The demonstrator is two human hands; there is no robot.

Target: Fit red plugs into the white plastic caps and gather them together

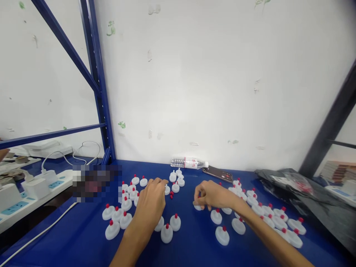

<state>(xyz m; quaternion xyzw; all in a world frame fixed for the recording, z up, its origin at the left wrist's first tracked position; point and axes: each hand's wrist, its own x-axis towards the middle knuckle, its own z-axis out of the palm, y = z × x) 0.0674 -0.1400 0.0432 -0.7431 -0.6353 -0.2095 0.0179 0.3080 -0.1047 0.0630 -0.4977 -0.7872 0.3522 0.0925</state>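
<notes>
Several white plastic caps with red tips point(167, 233) lie scattered over a blue table top point(83, 241). My left hand point(151, 204) rests palm down among the left group, fingers curled near a cap and a few loose red tips point(171, 195). My right hand point(213, 195) is pinched closed on a white cap point(198, 206) at the table surface, with more caps point(278, 220) spread to its right.
A clear water bottle point(189, 162) lies on its side at the wall, a phone point(217, 173) beside it. A black plastic bag point(294, 189) sits at the right. White power strips with plugs and cables point(36, 187) stand at the left by a blue rack post point(97, 81).
</notes>
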